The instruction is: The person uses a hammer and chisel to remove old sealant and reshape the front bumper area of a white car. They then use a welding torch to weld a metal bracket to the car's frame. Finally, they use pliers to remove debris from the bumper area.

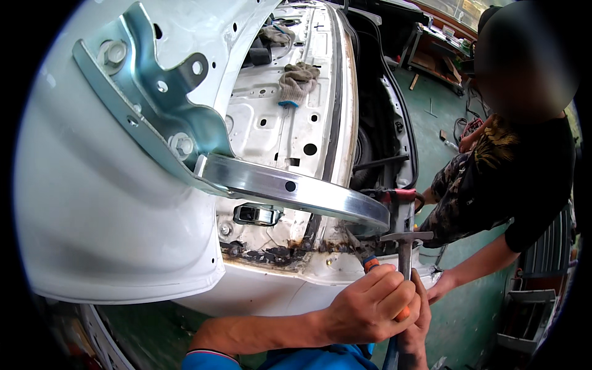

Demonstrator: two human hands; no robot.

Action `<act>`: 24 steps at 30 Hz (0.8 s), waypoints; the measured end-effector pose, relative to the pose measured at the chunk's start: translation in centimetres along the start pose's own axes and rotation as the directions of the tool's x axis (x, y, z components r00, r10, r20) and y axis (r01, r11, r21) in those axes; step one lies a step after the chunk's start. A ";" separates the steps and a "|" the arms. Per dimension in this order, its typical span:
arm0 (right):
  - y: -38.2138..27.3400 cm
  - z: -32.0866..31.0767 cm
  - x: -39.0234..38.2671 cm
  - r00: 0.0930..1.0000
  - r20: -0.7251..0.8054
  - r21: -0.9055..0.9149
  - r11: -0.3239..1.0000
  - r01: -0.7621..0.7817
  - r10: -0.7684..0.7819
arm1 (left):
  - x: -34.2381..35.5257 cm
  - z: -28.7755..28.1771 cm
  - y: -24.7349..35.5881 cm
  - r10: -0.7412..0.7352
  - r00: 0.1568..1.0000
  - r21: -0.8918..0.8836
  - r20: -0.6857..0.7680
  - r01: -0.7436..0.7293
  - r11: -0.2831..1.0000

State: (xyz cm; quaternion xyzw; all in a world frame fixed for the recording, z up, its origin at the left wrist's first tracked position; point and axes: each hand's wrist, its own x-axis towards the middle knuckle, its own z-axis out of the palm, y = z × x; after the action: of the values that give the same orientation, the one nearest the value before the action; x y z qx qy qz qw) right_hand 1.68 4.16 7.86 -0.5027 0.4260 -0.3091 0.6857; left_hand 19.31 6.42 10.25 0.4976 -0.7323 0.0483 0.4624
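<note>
My left hand (370,303) is closed round a chisel-like tool (370,264) with an orange-and-dark handle. Its orange butt end shows below my fingers, and its narrow metal blade points up and left at the car body's rear corner. Just to the right, my right hand (419,311) grips a hammer (405,253), partly hidden behind the left. The hammer stands nearly upright, its metal head above my hands. Dark, rusty, torn metal (290,251) runs along the white panel's seam left of the blade.
A raised white panel (111,216) with a bolted metal hinge (166,111) and curved arm (296,188) fills the left. Work gloves (299,83) lie on the bare white shelf. A co-worker (518,172) in black leans in at right, a hand (441,287) on the car's edge.
</note>
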 end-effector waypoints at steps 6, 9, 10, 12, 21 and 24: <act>1.0 -0.5 -0.2 0.996 0.092 -0.034 0.999 0.010 -0.007 | -0.3 -0.2 0.1 -0.010 1.000 -0.009 0.009 0.010 1.000; 1.2 -1.1 -0.4 0.997 0.072 -0.015 1.000 0.007 -0.006 | -0.3 -0.4 0.1 -0.010 1.000 0.005 0.009 0.010 1.000; 0.8 -0.9 -0.2 1.000 0.023 0.022 1.000 0.016 -0.016 | -0.3 -0.4 0.1 -0.012 1.000 0.013 0.010 0.012 1.000; 0.6 -0.4 0.3 0.994 -0.079 0.141 0.987 0.082 -0.071 | -0.4 -0.3 0.1 -0.019 1.000 0.005 0.010 0.019 1.000; 1.1 -2.0 -0.3 1.000 -0.015 0.125 0.992 0.007 -0.005 | 0.0 0.1 0.5 0.014 0.998 -0.015 -0.063 -0.015 1.000; 1.3 -3.6 0.2 0.996 -0.041 0.147 0.986 0.083 -0.078 | -0.7 0.3 1.9 0.049 0.999 -0.047 -0.012 -0.049 0.998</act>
State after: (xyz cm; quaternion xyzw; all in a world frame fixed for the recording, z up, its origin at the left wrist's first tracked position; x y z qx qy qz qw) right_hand -1.45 2.83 6.06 -0.4613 0.3931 -0.3765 0.7006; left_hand 17.68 7.68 10.30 0.4682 -0.7428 0.0450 0.4765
